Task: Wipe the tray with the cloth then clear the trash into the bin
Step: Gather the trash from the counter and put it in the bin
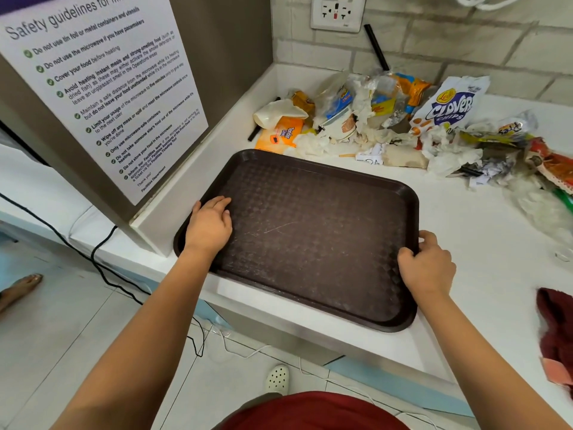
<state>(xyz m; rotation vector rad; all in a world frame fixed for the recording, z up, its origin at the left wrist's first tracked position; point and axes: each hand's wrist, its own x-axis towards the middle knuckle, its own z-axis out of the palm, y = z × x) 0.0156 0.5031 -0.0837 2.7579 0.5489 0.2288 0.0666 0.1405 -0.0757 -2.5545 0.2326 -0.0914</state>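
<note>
A dark brown plastic tray (313,231) lies flat on the white counter (483,225), its near edge reaching the counter's front. My left hand (209,226) rests on the tray's left rim with fingers loosely bent over the inside. The tray's right rim is gripped by my right hand (426,263), thumb on top. A dark red cloth (556,327) lies crumpled on the counter at the far right, apart from both hands. A heap of trash (387,116), with wrappers, tissues, a paper cup and a chip bag, lies behind the tray against the wall.
A cabinet side with a safety notice (102,82) stands close to the tray's left. A wall socket (336,12) is above the trash. Black and white cables (102,252) run over the floor. A white shoe (277,378) and another person's foot (18,288) are below. No bin is in view.
</note>
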